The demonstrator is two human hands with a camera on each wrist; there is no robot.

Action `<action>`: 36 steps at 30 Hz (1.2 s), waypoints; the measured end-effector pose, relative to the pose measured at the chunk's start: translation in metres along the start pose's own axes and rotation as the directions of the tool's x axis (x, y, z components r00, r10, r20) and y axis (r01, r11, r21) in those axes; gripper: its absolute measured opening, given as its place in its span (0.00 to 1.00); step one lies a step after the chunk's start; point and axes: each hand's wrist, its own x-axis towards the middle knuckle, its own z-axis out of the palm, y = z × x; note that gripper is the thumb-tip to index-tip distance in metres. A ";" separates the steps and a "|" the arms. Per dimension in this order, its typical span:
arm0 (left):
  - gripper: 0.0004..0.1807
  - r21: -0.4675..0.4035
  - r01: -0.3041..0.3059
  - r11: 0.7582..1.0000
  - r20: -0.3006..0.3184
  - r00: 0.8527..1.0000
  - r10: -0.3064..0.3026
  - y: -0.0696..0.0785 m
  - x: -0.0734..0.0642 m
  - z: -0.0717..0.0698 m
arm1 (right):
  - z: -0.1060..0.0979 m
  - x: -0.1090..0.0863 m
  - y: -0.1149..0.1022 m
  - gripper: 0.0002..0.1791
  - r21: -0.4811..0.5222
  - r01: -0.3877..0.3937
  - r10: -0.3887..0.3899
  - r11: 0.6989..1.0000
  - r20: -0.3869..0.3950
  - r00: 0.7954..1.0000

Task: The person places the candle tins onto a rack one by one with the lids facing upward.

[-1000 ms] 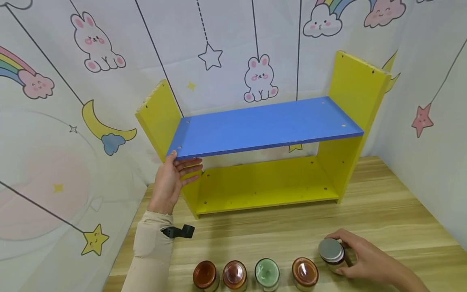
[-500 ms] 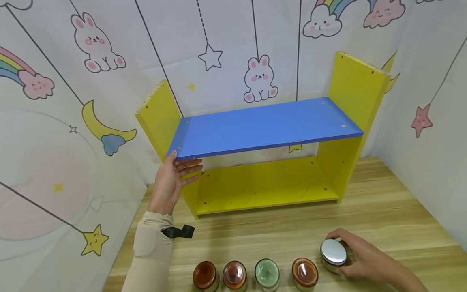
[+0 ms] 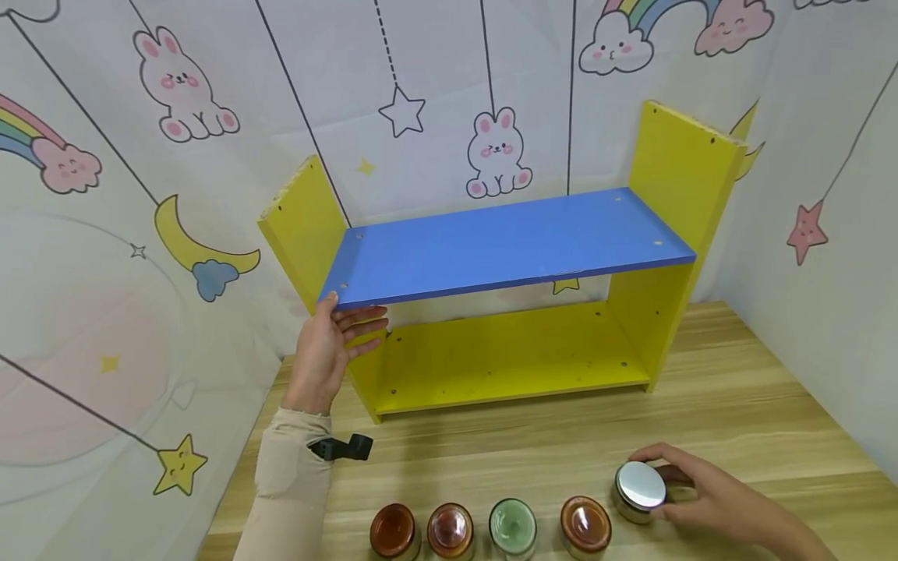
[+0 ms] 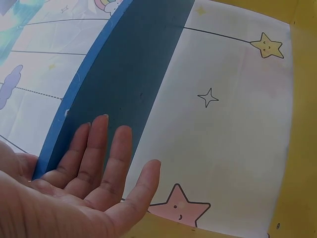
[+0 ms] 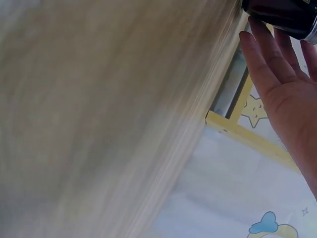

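Observation:
In the head view, my left hand [image 3: 324,354] is at the near left corner of a blue shelf board [image 3: 505,249]. Its thumb lies on top and the fingers reach underneath, fairly straight. The left wrist view shows the same board [image 4: 133,74] edge-on between thumb and fingers. At the lower right, my right hand [image 3: 708,495] is beside an upright jar with a shiny silver lid [image 3: 641,486]. Its fingertips and thumb are right at the jar's side, loosely spread. In the right wrist view the jar [image 5: 282,15] looks dark, with extended fingers below it.
Yellow side panels [image 3: 691,179] and a yellow bottom board [image 3: 505,358] frame the blue board. A row of amber jars [image 3: 585,523] and one green jar [image 3: 513,526] stands along the near side of the wooden table [image 3: 491,448]. A patterned cloth [image 3: 421,47] hangs behind.
The silver-lidded jar, tilted at first, has come upright on the table. My right hand's fingers have since loosened and drawn slightly right. My left hand has stayed at the board's corner.

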 end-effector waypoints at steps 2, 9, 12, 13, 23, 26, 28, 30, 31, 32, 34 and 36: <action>0.33 0.000 0.001 1.000 -0.001 1.000 -0.001 0.000 0.000 0.000 | -0.001 0.000 0.000 0.29 0.023 0.009 -0.009 1.000 0.005 1.000; 0.33 0.005 0.002 1.000 -0.004 1.000 -0.002 -0.001 -0.001 0.000 | -0.001 0.001 0.001 0.29 0.081 0.014 -0.016 0.997 0.019 1.000; 0.33 0.003 0.003 1.000 -0.007 1.000 -0.003 -0.001 -0.001 0.000 | -0.002 0.002 0.001 0.28 0.108 0.001 -0.004 0.994 0.029 1.000; 0.33 0.002 0.003 1.000 -0.008 1.000 -0.003 -0.001 -0.001 0.000 | -0.002 0.002 0.001 0.28 0.116 -0.001 -0.002 0.993 0.031 1.000; 0.33 -0.002 0.003 1.000 -0.010 1.000 -0.003 -0.001 -0.002 0.000 | -0.001 0.004 0.002 0.29 0.116 -0.016 0.014 0.993 0.023 1.000; 0.33 0.005 -0.001 1.000 -0.011 1.000 0.001 0.000 -0.002 0.000 | 0.000 0.006 0.001 0.29 0.106 -0.015 0.013 0.994 0.019 1.000; 0.33 0.009 -0.002 1.000 -0.011 1.000 0.002 0.000 -0.001 0.000 | 0.001 0.007 0.000 0.29 0.108 -0.016 0.014 0.994 0.021 1.000; 0.33 0.011 -0.001 1.000 -0.009 1.000 0.001 0.000 -0.001 0.000 | 0.001 0.008 0.000 0.29 0.121 -0.023 0.020 0.992 0.027 0.999; 0.33 0.011 0.000 1.000 -0.008 1.000 0.001 0.000 -0.001 0.000 | 0.001 0.008 0.000 0.29 0.129 -0.026 0.022 0.991 0.032 0.999; 0.34 0.012 0.000 1.000 -0.006 1.000 0.000 0.000 -0.001 0.000 | 0.001 0.008 0.000 0.29 0.136 -0.024 0.019 0.990 0.035 0.999; 0.34 0.011 0.000 1.000 -0.004 1.000 0.000 0.000 -0.001 0.000 | 0.001 0.008 0.001 0.29 0.153 -0.027 0.020 0.988 0.042 0.999; 0.33 0.009 0.000 1.000 -0.003 1.000 0.000 0.000 -0.001 0.000 | 0.001 0.009 0.001 0.29 0.169 -0.031 0.024 0.985 0.047 0.999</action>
